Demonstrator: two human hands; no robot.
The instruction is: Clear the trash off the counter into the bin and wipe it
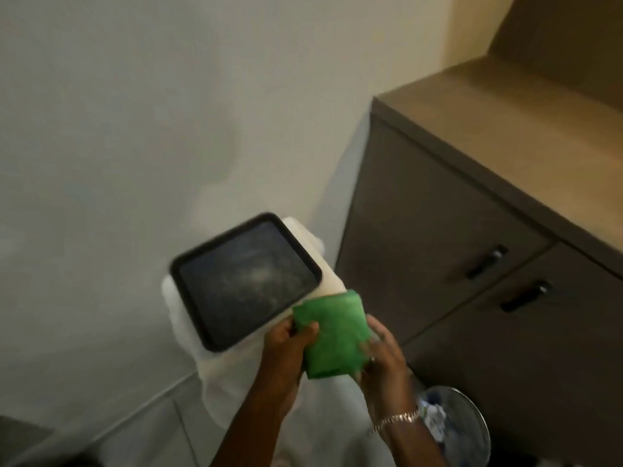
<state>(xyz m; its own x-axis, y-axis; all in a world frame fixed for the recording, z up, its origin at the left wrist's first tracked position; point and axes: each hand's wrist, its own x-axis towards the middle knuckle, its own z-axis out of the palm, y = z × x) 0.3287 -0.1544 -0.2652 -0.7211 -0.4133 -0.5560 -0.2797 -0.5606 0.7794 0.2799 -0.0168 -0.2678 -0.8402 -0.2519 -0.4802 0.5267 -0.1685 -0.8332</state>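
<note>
Two hands: both are raised in front of the person, off to the side of the counter [526, 136], sharing a green cloth [332, 335] and a dark tray [244, 281].
Left hand [290, 348]: thumb on top, fingers curled under, pinching the near corner of the tray together with the left edge of the cloth; one grip carries both, probably so the other hand is free to work the cloth.
Right hand [381, 352]: fingers bent and closed on the cloth's right edge, seemingly folding or straightening it; the fingertips blur, so the exact pinch is unclear.
Green cloth: folded flat, held between the hands, overlapping the tray's corner, not touching the counter.
Tray: tilted and scuffed with pale smears, no trash visible on it; it sits over a white draped shape [236, 375] whose nature I cannot tell.
Bin [451, 429]: on the floor at the cabinet's foot, below the right wrist; crumpled white and blue scraps show inside.
Counter: the visible stretch looks bare, well apart from the hands.
Cabinet drawers [485, 261]: closed, with dark handles.
Stage, as I judge it: clearing looks largely done; wiping is not begun.
Next need: bring the cloth flat to the countertop; the tray must be put down first.
</note>
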